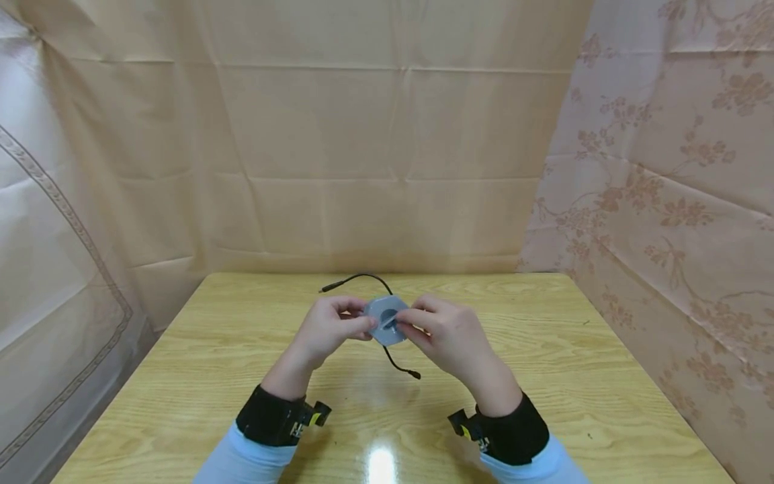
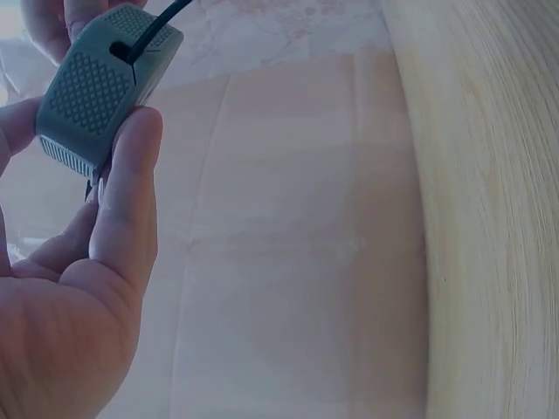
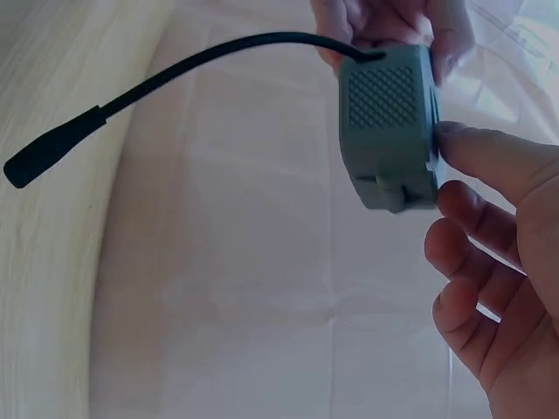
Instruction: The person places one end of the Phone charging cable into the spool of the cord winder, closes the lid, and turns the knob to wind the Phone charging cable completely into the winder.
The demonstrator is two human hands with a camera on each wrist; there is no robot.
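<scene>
A grey-blue hexagonal cable winder is held up above the table between both hands, with textured side panels and a round recess in its face. My left hand grips its left edge between thumb and fingers. At the recess, the thumb and index finger of my right hand pinch the raised grip in the middle; the other fingers of that hand are curled loosely in the right wrist view. A black cable comes out of a slot in the casing. Its two plug ends stick out, one up and left, one down and right.
The wooden table spreads under both hands. A beige cloth hangs behind its far edge, with a flowered cloth at the right and a pale one at the left. Black straps with small cameras circle both wrists.
</scene>
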